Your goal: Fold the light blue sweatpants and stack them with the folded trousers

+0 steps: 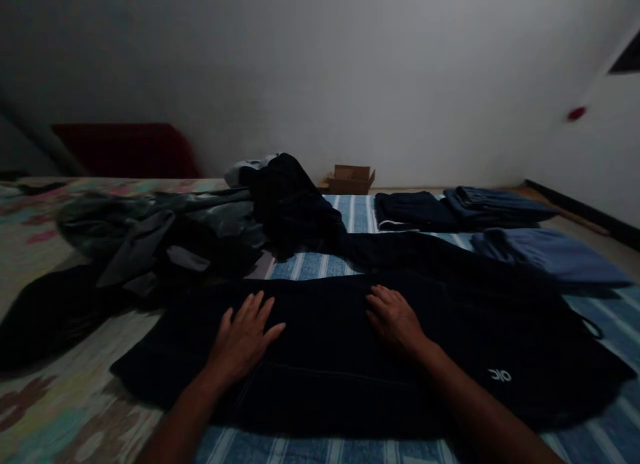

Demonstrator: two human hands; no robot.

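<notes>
Both hands lie flat on a dark garment (350, 357) that is spread across the bed, on a blue striped sheet (615, 417). The left hand (245, 337) rests palm down with the fingers open and a little spread; it has hold of nothing. The right hand (395, 317) also rests palm down near the upper edge of the garment, the fingers loosely stretched, and its grip is open, only pressing on the cloth. Near the right forearm, a small white logo (500, 375) is printed on the garment; the letters are too small and seem reversed, so I cannot read them surely. Behind the left hand there is a loose heap of dark and grey clothes (165, 237). Further right, well apart from the hands, are folded dark blue clothes (455, 207) and a lighter blue folded piece (545, 254). A small open cardboard box (350, 179) stands by the wall
</notes>
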